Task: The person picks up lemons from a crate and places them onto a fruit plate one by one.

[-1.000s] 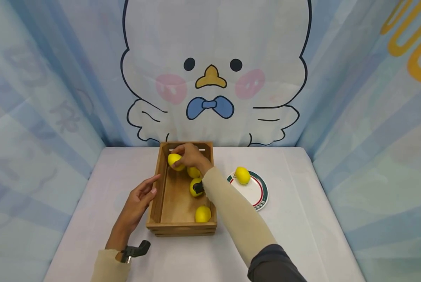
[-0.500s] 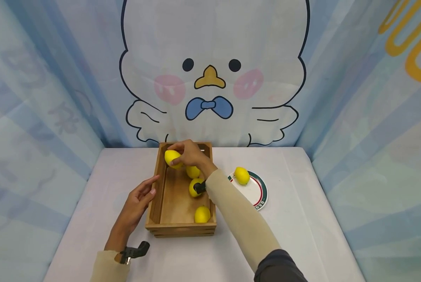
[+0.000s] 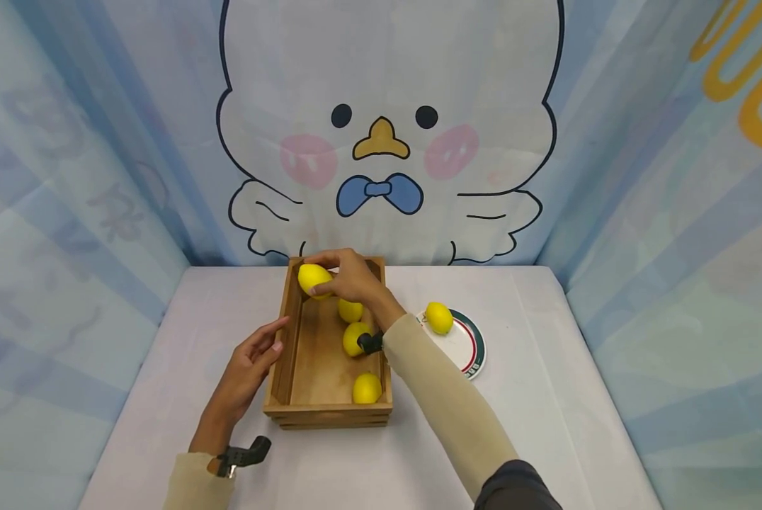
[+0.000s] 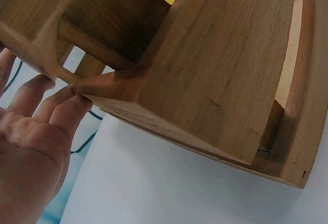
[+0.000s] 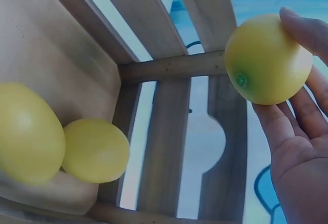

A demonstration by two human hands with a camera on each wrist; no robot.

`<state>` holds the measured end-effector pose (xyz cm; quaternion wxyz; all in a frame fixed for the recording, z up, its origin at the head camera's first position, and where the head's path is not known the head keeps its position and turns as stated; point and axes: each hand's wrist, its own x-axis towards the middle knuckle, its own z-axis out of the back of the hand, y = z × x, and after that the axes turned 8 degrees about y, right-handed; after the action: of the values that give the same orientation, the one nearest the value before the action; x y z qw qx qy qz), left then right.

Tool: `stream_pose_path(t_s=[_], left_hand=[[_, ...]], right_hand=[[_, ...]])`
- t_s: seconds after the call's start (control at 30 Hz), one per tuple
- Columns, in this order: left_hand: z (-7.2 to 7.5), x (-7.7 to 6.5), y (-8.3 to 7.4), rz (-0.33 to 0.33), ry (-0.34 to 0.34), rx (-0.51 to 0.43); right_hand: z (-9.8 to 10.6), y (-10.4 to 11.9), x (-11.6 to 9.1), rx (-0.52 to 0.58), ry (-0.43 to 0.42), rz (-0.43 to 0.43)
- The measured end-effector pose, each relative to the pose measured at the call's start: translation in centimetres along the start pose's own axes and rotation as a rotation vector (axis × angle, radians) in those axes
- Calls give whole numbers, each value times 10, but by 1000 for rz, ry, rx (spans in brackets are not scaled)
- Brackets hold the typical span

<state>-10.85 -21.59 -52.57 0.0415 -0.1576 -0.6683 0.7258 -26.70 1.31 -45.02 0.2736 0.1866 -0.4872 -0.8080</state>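
Right hand (image 3: 350, 276) is pinching lemon (image 3: 314, 278) at its 9 o'clock, forearm (image 3: 447, 397) pointing to 11; left hand (image 3: 250, 368), grip released, is touching crate wall (image 3: 285, 350) at 9 o'clock.

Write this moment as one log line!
right hand: holds lemon, far end of crate; left hand: at crate's side; crate: three more lemons; plate: one lemon

1. Small curtained booth (image 3: 680, 283); whether a home, lab or office lies beyond, cannot tell.
2. Pale-blue printed cloth (image 3: 69, 283) on three sides; cartoon bird (image 3: 381, 64) across the back.
3. White table (image 3: 547, 404) between cloth walls.
4. Black device (image 3: 246, 455) strapped at wrist, recording-set look.
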Motion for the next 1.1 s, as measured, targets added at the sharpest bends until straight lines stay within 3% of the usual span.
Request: stream_pose_path(t_s=[0.47, 0.9, 1.1], left_hand=[[1, 0, 0, -1, 4, -1], [1, -1, -1, -16, 8, 0], [1, 0, 2, -31, 13, -2]], right_hand=[[6, 8, -22, 126, -49, 205], [13, 18, -45, 139, -125, 300], [16, 17, -52, 200, -121, 359]])
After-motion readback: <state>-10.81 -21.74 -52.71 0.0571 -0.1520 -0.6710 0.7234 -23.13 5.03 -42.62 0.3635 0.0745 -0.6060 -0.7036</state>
